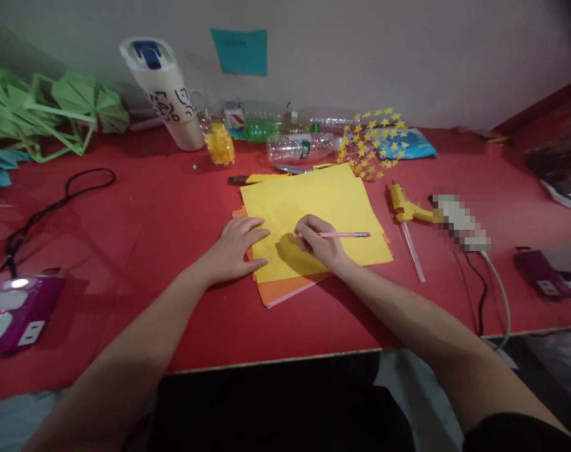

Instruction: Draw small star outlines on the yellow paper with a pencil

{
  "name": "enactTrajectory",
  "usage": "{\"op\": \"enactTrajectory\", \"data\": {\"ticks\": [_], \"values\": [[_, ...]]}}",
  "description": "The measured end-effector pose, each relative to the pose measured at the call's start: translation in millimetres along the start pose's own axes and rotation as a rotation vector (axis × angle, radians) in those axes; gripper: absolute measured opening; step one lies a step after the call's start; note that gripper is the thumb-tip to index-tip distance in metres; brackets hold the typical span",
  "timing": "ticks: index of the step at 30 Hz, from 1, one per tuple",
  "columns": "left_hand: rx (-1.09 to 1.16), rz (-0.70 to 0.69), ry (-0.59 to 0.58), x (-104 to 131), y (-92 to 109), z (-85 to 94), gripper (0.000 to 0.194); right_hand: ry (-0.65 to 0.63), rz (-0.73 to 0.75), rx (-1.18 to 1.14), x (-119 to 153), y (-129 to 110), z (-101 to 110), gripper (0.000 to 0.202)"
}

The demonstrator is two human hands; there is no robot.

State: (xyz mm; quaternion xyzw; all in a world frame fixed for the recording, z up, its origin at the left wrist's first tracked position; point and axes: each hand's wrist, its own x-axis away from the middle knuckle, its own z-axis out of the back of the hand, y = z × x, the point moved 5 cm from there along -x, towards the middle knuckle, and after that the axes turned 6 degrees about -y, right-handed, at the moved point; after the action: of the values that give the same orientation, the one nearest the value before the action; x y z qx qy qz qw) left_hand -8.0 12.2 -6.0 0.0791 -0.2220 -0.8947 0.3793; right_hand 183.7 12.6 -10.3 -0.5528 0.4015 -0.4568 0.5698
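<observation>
Two bare hands are at the yellow paper (323,201), which lies on the red desk (148,207). Say the paper is the middle of a clock, with twelve by the wall. The right hand (318,242) pinches a pink pencil (348,235), its grip snug near the tip. The tip points to nine o'clock and the rubber end to three. I cannot tell if the tip touches the paper. The left hand (238,248) rests between eight and nine o'clock. Its grip is loose, with fingers spread over the paper's edge and nothing held. Orange paper (280,291) pokes out from under the yellow at seven o'clock.

A yellow box cutter (266,179) is close by at eleven, and scissors (289,169) lie near twelve. Plastic bottles (304,146) lie farther back at twelve. Little yellow stars (374,135) show at one. A yellow glue gun (402,206) lies at three, with a clear glue stick (413,254) in its back. A tall white tumbler (176,103) stands at ten.
</observation>
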Motion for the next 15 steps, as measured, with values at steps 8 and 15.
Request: {"op": "enactTrajectory", "data": {"ticks": [8, 15], "values": [[-0.006, 0.021, -0.017, -0.2, 1.5, 1.5, 0.054, -0.005, -0.036, -0.016, -2.8, 3.1, 0.9, 0.019], [0.014, 0.030, -0.012, 1.7, 4.7, -1.1, 0.051, -0.092, 0.001, 0.047, 1.0, -23.6, 0.8, 0.010]]}}
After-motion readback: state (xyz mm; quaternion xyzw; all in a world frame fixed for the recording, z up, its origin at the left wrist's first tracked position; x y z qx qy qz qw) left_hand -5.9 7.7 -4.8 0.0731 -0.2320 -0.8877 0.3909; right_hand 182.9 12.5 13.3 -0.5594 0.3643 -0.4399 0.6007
